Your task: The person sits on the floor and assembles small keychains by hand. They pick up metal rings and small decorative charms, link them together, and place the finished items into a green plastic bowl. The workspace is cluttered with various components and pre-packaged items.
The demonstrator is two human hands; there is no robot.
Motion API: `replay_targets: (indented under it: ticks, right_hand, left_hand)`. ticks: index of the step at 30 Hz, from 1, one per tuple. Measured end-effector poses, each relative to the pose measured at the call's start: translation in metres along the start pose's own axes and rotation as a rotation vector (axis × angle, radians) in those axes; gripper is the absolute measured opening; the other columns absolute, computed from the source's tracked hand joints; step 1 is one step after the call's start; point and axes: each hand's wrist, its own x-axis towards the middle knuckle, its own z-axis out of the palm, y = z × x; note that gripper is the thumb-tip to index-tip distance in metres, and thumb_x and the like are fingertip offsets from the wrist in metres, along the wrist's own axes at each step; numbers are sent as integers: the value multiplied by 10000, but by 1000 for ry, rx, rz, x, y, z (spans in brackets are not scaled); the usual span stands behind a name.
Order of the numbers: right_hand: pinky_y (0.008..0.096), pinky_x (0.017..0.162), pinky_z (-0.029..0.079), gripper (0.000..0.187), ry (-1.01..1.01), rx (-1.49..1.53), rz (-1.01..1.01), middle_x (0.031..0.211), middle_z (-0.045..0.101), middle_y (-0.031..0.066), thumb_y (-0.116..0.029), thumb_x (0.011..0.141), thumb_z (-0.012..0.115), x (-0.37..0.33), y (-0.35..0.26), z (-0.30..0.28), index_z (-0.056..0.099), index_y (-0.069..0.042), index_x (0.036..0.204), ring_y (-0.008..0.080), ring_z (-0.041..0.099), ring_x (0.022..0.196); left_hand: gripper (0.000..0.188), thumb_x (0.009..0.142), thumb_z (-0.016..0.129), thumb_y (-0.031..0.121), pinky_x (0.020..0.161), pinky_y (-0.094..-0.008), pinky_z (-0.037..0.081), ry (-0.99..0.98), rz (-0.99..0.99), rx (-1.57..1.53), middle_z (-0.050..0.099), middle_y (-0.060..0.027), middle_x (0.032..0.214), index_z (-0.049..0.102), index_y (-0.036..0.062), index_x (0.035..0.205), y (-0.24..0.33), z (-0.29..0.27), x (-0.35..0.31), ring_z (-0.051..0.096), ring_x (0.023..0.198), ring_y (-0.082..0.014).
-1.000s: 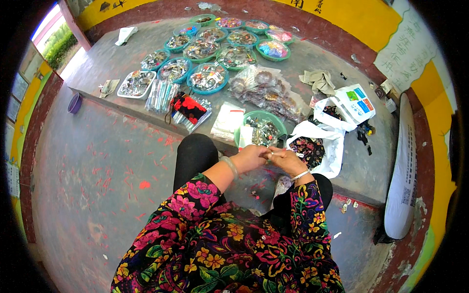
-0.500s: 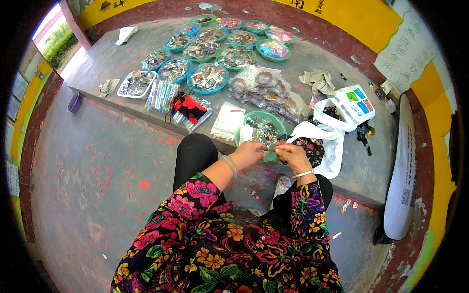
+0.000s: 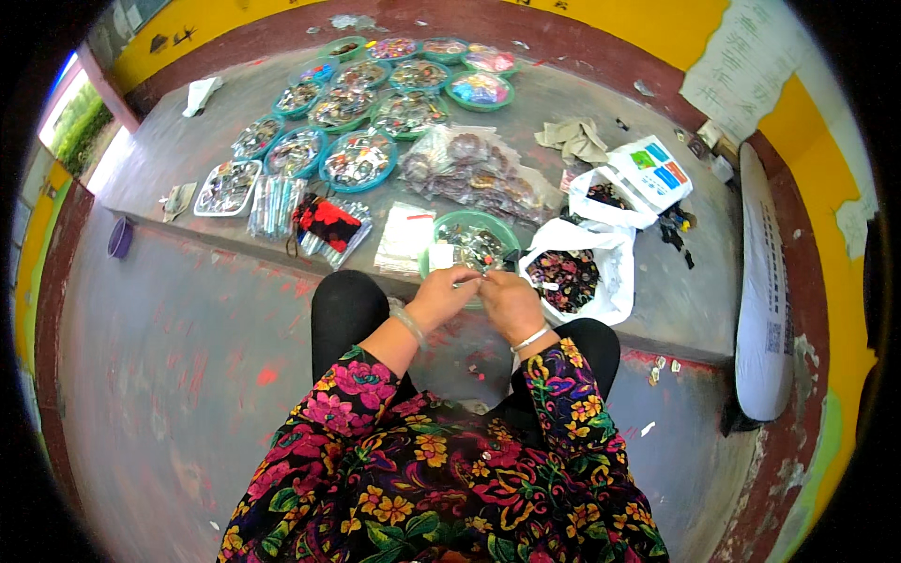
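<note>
My left hand [image 3: 445,296] and my right hand [image 3: 508,301] meet at the near rim of a green basket [image 3: 434,235]. The fingers of both are pinched together, fingertips nearly touching. Whatever they hold between them is too small and too covered to name. Small packaged items [image 3: 477,246] in clear wrapping fill the basket, with a white piece at its left side. To its left lies a stack of white packets [image 3: 406,236]. Just right of my right hand stands an open white plastic bag [image 3: 615,272] holding many small dark, colourful pieces [image 3: 565,280].
Round baskets of small goods [image 3: 359,160] crowd the raised platform behind. A heap of clear bags [image 3: 479,169], a red-and-black pouch [image 3: 327,221] and a white tray [image 3: 227,188] lie nearer. A second white bag [image 3: 638,188] stands at right. A purple bucket [image 3: 120,237] is at far left.
My right hand has moved left and inward, closing up against my left hand. The red bit seen at its fingertips is now out of sight. The whole view has shifted slightly.
</note>
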Motion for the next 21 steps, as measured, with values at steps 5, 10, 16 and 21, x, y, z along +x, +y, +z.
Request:
replay_targets:
  ticks: [5,10,16,21]
  right_hand:
    - [347,599,435,65,42,-46,-27,744,564,57,-115,704,532,-1,-3,-1,570,-62,699,240,565,694]
    - [358,629,419,91,59,-43,-57,777,567,68,-110,716,511,1,-9,-7,571,-48,746,242,561,737]
    - [380,611,430,105,106,43,-49,805,575,102,-111,739,515,6,-10,-23,579,-36,774,277,561,708]
    - [357,661,462,153,107,292,251,829,612,119,-121,744,561,8,34,-58,632,-62,866,307,581,765]
  left_hand:
    - [210,826,532,139,653,-247,465,-26,-59,-49,640,-69,810,621,1,956,-10,5,2,573,711,-101]
    - [202,857,534,140,603,-206,437,21,-56,-217,616,-16,765,621,-20,945,-22,12,6,535,679,-67]
    - [199,857,536,137,594,-198,429,84,-37,-222,600,-3,750,622,-19,947,-13,8,3,513,661,-56]
    - [191,852,536,130,571,-193,410,88,-92,-188,571,23,722,633,-2,949,-9,0,4,485,635,-41]
